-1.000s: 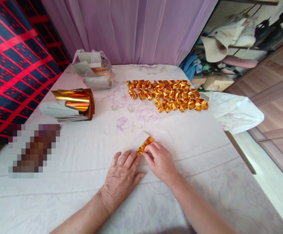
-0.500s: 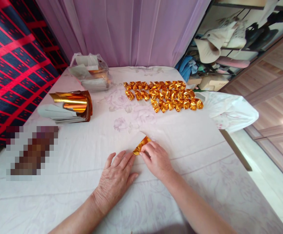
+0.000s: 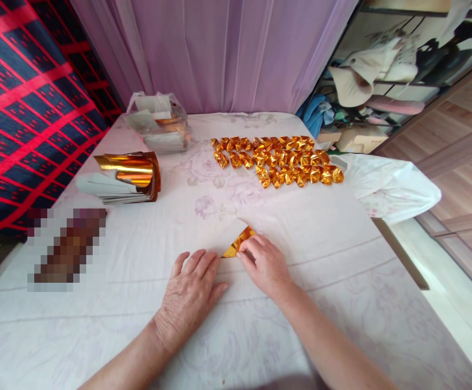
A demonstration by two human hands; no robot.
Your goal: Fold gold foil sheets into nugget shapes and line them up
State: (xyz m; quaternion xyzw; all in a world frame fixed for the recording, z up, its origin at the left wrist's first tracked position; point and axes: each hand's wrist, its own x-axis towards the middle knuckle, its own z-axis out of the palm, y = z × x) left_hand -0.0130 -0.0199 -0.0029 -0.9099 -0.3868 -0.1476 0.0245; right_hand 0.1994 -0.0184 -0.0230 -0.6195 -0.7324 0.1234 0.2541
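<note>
- White cloth with faint flowers (image 3: 138, 303) covers the table.
- Near the lower centre, left hand (image 3: 189, 295) lies flat, fingers spread, holding nothing; right hand (image 3: 265, 264) pinches a gold paper piece (image 3: 238, 244) half folded.
- At middle left stands a stack of unfolded gold sheets (image 3: 126, 176), so much remains.
- Farther, upper centre, many finished gold folds (image 3: 279, 160) lie in rows.
- Behind them, upper left, sits a plastic bag (image 3: 158, 122).

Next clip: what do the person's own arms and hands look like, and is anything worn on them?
Both forearms are bare up to the frame edge, with no sleeves showing. The left hand and right hand carry no gloves, and no rings, watch or bracelets can be seen. Fingernails look short and unpainted.
</note>
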